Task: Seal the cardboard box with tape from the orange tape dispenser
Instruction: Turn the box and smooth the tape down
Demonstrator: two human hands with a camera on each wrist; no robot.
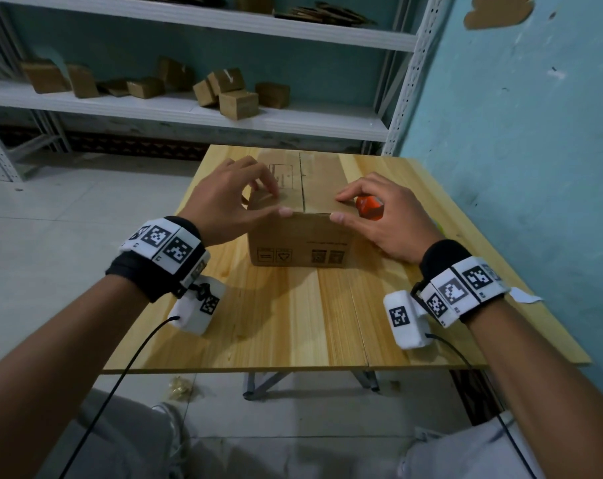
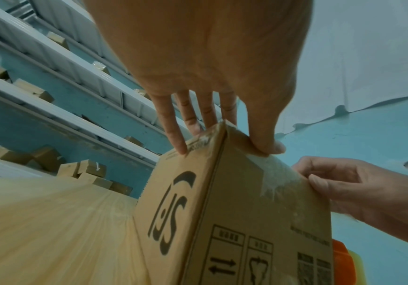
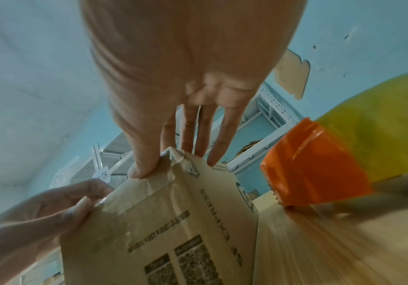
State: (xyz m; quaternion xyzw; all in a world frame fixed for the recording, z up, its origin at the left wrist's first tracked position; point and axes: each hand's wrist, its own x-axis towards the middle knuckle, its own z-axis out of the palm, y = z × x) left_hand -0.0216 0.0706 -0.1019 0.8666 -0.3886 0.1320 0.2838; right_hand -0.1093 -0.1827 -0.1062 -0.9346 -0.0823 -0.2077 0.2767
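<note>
The left hand [image 1: 224, 205] and right hand [image 1: 386, 216] press on the cardboard box [image 1: 293, 240].
Both hands are unclenched, fingers straight on the closed top flaps and thumbs on the front face. The box stands on the wooden table [image 1: 293, 323], with the orange tape dispenser [image 1: 367, 207] just to its right.

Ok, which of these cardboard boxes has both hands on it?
The large cardboard box on the wooden table: left hand and right hand press its near top edge. The smaller boxes lie untouched on the shelf behind.

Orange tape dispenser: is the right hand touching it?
Apart. The right wrist view shows a gap between the right hand and the orange tape dispenser, which presses the cardboard box.
</note>
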